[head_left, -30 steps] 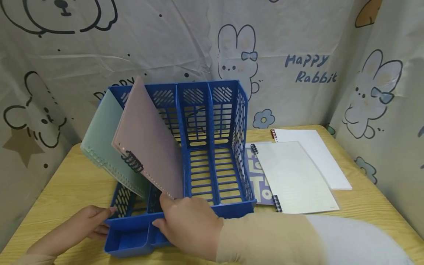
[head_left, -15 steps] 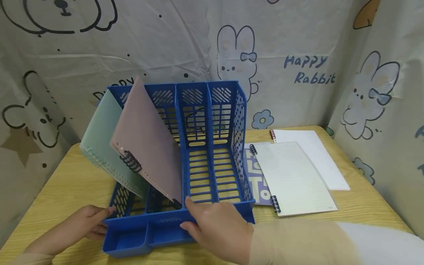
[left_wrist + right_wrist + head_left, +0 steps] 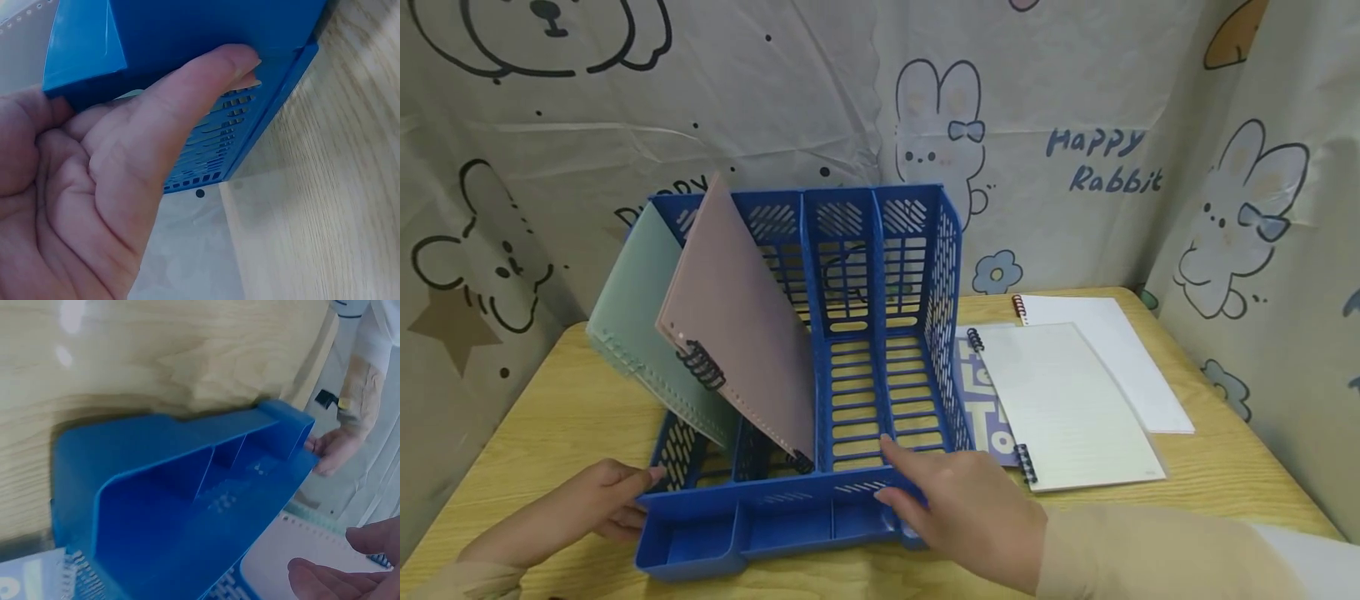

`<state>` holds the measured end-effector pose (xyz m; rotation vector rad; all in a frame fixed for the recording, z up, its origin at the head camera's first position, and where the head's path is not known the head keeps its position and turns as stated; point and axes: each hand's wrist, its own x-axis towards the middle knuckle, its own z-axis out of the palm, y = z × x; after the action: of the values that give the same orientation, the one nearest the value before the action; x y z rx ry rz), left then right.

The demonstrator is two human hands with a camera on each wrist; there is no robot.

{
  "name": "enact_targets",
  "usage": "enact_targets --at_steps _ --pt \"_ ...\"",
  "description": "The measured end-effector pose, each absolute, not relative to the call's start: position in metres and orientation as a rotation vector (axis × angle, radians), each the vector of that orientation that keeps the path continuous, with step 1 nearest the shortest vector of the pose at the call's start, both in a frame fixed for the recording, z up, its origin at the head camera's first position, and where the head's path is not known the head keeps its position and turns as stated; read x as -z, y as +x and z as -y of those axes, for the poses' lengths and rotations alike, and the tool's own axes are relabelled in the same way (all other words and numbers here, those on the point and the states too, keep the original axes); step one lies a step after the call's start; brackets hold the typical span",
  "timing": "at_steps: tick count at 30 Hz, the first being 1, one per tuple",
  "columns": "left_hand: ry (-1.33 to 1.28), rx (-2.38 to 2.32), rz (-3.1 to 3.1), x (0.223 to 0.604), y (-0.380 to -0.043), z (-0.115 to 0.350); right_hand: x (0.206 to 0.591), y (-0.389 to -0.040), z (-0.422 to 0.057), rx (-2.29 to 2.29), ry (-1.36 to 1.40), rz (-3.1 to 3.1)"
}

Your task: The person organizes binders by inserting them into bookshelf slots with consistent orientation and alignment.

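Observation:
A blue file rack (image 3: 850,333) with upright dividers and small front trays stands on the table. My left hand (image 3: 587,500) grips its front left corner, the thumb against the blue plastic (image 3: 206,25) in the left wrist view. A green notebook (image 3: 640,308) and a pink spiral notebook (image 3: 745,333) lean leftward in the left slots, tops sticking out. My right hand (image 3: 970,517) hovers by the front edge at the right, thumb and forefinger apart, holding nothing. In the right wrist view its fingers (image 3: 325,581) are spread above the front trays (image 3: 175,487).
Right of the rack, a clear-covered spiral notebook (image 3: 1067,408) lies over a purple one with big letters (image 3: 985,417). A white notebook with red rings (image 3: 1127,358) lies behind. A printed cloth (image 3: 812,100) hangs around the table (image 3: 550,417).
My right hand has moved rightward along the rack's front edge, away from the pink notebook's lower corner. The left hand stays at the corner, and the notebooks hold their lean.

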<state>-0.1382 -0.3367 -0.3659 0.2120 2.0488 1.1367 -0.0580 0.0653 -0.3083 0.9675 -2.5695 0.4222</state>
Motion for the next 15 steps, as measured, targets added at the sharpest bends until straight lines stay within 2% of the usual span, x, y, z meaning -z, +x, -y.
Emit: enact_targets --at_steps 15 --pt "0.151 -1.098 -2.072 0.367 -0.138 0.337 0.319 -0.076 -0.111 -0.41 0.864 2.355"
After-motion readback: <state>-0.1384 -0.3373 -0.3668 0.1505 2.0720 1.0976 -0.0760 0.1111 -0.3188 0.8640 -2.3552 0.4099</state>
